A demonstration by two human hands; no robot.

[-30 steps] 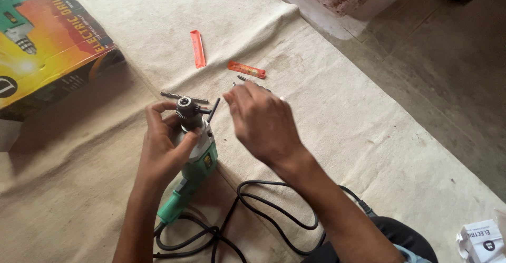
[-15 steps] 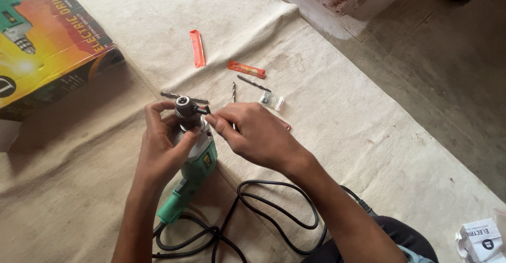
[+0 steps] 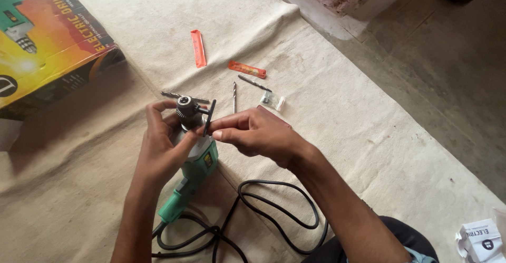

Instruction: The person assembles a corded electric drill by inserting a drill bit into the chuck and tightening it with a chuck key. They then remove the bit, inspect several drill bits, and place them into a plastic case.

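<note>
A green electric drill [image 3: 196, 163] stands nose-up on a beige cloth [image 3: 337, 115]. My left hand [image 3: 161, 147] wraps around its body just below the dark metal chuck [image 3: 185, 106]. A black chuck key [image 3: 208, 117] sits against the side of the chuck, and my right hand [image 3: 253, 132] pinches its handle between thumb and forefinger. The drill's black cord [image 3: 247, 221] coils on the cloth near my lap.
Three drill bits [image 3: 234, 96] lie on the cloth past the chuck, beside a small clear packet [image 3: 272, 101] and two orange sleeves [image 3: 198, 48]. A colourful drill box [image 3: 47, 36] sits at the far left. A white leaflet [image 3: 482, 239] lies at the lower right. Bare floor [image 3: 432, 57] borders the cloth.
My right hand has moved from above the chuck down to its side and now pinches the chuck key. The bits and packet it covered have come into view. The left hand stays put.
</note>
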